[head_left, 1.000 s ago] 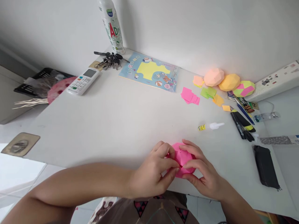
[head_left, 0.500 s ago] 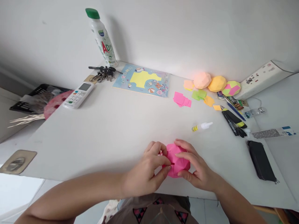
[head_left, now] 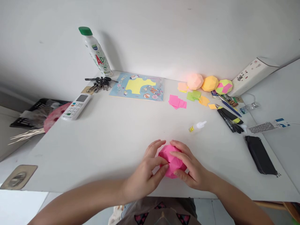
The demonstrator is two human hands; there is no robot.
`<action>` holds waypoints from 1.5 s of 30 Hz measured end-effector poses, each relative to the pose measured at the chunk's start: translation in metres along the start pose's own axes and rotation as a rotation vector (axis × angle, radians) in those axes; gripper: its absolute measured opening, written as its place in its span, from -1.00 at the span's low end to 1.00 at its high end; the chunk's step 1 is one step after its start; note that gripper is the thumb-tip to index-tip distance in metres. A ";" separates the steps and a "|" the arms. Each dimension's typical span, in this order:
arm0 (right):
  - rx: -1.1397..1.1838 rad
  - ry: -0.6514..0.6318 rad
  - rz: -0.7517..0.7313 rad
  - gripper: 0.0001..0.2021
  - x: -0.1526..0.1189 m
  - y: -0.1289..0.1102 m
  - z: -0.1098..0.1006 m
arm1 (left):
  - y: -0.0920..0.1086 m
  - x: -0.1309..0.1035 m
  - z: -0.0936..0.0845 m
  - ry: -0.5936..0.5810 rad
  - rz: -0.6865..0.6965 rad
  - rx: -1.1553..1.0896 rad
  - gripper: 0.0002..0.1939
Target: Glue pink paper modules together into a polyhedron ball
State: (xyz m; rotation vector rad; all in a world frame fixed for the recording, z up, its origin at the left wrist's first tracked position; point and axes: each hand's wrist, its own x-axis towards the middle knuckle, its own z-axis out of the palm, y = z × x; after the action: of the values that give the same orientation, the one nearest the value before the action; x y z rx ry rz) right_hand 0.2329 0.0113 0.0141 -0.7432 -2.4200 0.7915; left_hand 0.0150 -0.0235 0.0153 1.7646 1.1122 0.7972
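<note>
A faceted pink paper ball (head_left: pixel 172 159) rests near the table's front edge, between my two hands. My left hand (head_left: pixel 150 168) pinches its left side with thumb and index finger, at a small dark gap in the paper; the other fingers are raised. Around the ball's right side my right hand (head_left: pixel 193 167) is curved, fingers on top and thumb low at the front. Beyond the ball lies a small glue bottle (head_left: pixel 197 126) with a white tip. Pink paper pieces (head_left: pixel 177 102) are spread farther back.
Peach, orange and green-pink paper balls (head_left: pixel 210 83) line the wall beside green paper pieces (head_left: pixel 193 95). A blue sticker sheet (head_left: pixel 112 91), a tall bottle (head_left: pixel 98 56), keys (head_left: pixel 102 83) and a remote (head_left: pixel 77 106) stand or lie at left. Right: cutter (head_left: pixel 229 115), black pouch (head_left: pixel 261 155), white box (head_left: pixel 253 75).
The camera view has shifted a little. My left fingers have moved on the ball, the upper ones lifting off its side, and the dark gap looks smaller.
</note>
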 end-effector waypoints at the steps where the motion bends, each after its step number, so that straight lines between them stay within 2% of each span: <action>1: 0.000 0.005 0.002 -0.62 0.000 0.000 0.000 | 0.000 0.000 0.000 0.001 -0.005 -0.012 -0.78; 18: -0.018 0.022 0.032 -0.60 -0.001 -0.004 0.003 | -0.003 -0.002 0.005 -0.006 -0.035 -0.106 -0.81; 25: -0.013 0.029 0.043 -0.61 0.000 -0.005 0.003 | -0.002 0.000 0.005 0.008 0.011 -0.075 -0.83; 30: 0.000 0.027 0.048 -0.61 0.000 -0.005 0.003 | -0.004 -0.001 0.006 0.024 0.069 -0.042 -0.92; 45: 0.035 0.007 0.023 -0.61 0.000 -0.005 0.003 | -0.005 0.000 0.006 0.006 0.011 -0.046 -0.84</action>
State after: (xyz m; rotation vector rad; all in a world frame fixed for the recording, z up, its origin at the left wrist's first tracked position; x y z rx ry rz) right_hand 0.2291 0.0066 0.0149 -0.7605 -2.3894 0.8370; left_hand 0.0181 -0.0246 0.0086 1.7324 1.0805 0.8284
